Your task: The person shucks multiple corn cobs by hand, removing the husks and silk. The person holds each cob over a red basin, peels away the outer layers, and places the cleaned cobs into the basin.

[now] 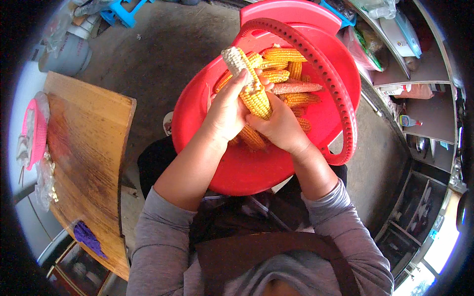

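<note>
Both my hands hold one ear of dried corn [256,100] above a red plastic basin [244,174]. Its far end is bare whitish cob, while yellow kernels cover the near end. My left hand [227,107] wraps the ear from the left, its thumb lying along the cob. From the right, my right hand [283,125] grips the kernel-covered end. In the basin lie several yellow ears of corn [285,54] and a reddish, stripped-looking corn cob [297,87]. My hands hide part of the pile.
A perforated red hoop handle [333,88] arches over the basin's right side. To the left stands a wooden table [92,148] with a purple cloth [88,236] and a pink basket [35,129]. Loaded shelves [426,107] line the right. A blue plastic stool [120,13] is at the far left.
</note>
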